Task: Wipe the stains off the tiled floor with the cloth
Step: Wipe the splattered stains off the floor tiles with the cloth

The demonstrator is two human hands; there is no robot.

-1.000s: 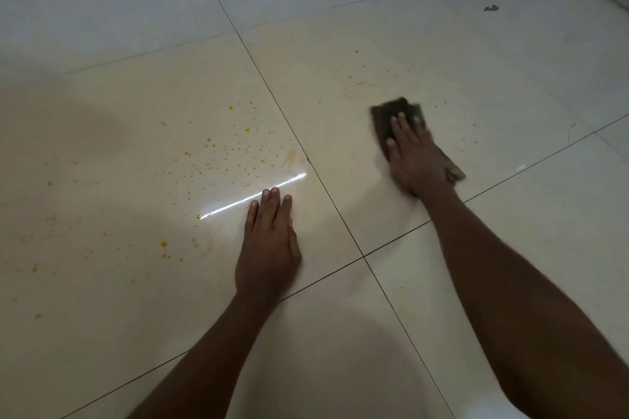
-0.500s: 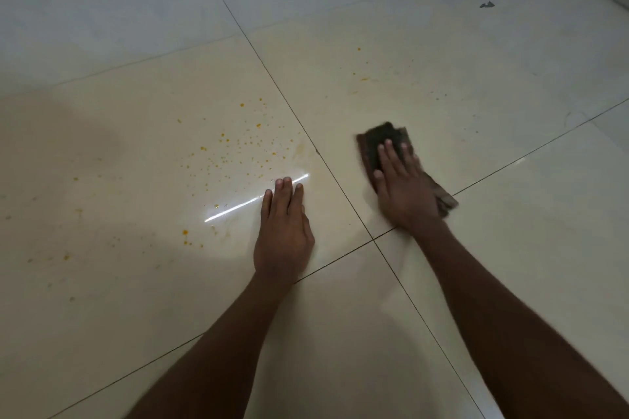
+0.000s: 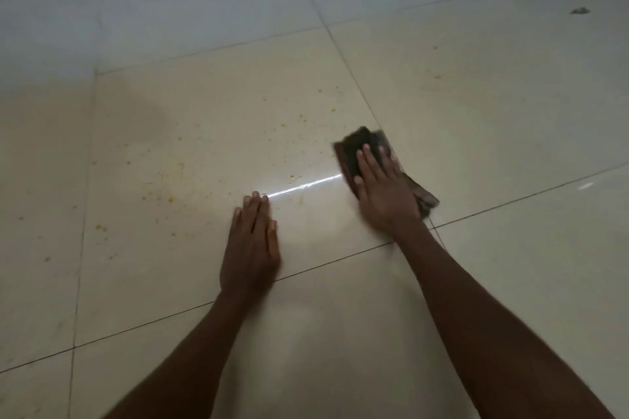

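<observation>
Right hand (image 3: pixel 381 190) flat on the cloth (image 3: pixel 360 146), fingers straight, pressing it to the floor (image 3: pixel 510 112) rather than gripping it, no curl round the fabric. Cloth sits right on the grout line, w/ its far end poking out past the fingertips and a loose tail trailing back by the wrist. Left hand (image 3: pixel 253 245) is flat on the tile too, holding nothing, just bracing, near the cloth on its left. Stains (image 3: pixel 170 177), orange specks, mostly lie left of the cloth and beyond the left hand, a few just beside the cloth along the bright glare streak. Risk as I see it: w/ only palm pressure, cloth could bunch or slip out mid-stroke. Loose tail could drag specks back over clean tile. Also looks like wet sheen nr the bracing hand, so it might skid. Faint yellow smear left of the cloth suggests stains may spread, not lift.
</observation>
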